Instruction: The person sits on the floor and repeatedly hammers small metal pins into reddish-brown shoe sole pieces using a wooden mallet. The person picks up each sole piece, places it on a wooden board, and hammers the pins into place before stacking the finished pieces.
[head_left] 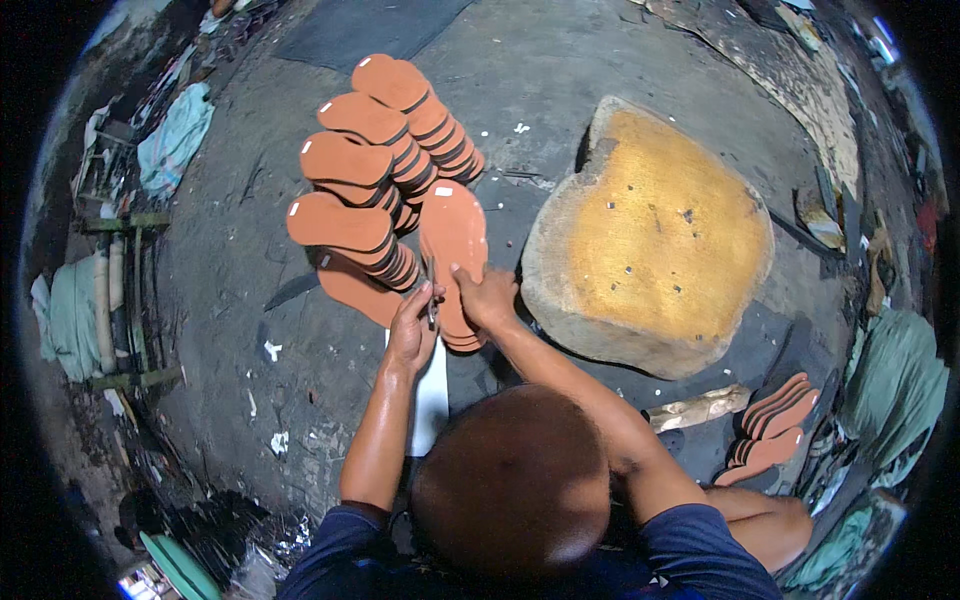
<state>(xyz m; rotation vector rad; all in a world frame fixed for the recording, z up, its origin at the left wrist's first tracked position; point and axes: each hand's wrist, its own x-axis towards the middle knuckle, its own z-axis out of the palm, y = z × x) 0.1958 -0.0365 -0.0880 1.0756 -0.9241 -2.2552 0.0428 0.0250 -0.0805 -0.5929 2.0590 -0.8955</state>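
Orange sole stack [455, 262], frame centre on the floor: your right hand [487, 297] presses flat on top to steady it, your left hand [413, 325] pinches a thin tool [431, 300] at its edge; finished piles [385, 165] upper left.

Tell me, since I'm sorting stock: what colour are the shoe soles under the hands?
Reddish-brown, terracotta-like; the shoe soles show best in the head view, the only one.

A dark, dusty floor [560, 70] is seen. Stacks of orange soles [375, 175] are fanned out near its middle, a yellow-topped wooden block [655, 235] is set just beside them, and more soles [775, 420] are piled farther off, beyond the block.
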